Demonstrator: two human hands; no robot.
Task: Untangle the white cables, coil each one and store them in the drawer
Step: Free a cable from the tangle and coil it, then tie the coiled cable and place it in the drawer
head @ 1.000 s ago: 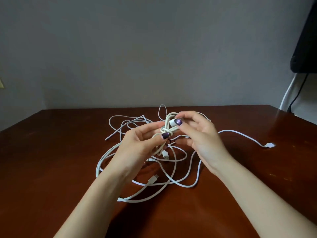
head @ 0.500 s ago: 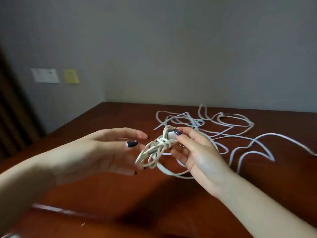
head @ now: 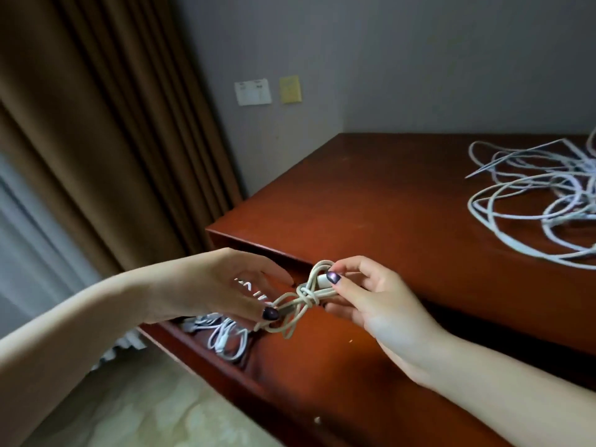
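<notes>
A coiled, knotted white cable (head: 301, 301) hangs between my two hands above the open drawer (head: 200, 358) at the desk's left end. My right hand (head: 371, 304) pinches the coil's upper end and its plug with thumb and fingers. My left hand (head: 222, 285) meets the coil's lower loops, its thumb lying on them and its fingers stretched out behind. Inside the drawer lie other coiled white cables (head: 225, 338), partly hidden by my left hand. A loose tangle of white cables (head: 532, 195) is spread on the desk top at the far right.
The dark red wooden desk (head: 387, 204) stands in a corner against grey walls. Brown curtains (head: 96, 140) hang to the left. A white wall plate (head: 253, 91) and a yellow note (head: 291, 89) are on the wall. Pale floor shows below.
My view swung left from the tangle to the drawer. The right hand carried the coiled cable over the drawer, and my left hand, open half a second ago, now holds its lower loops.
</notes>
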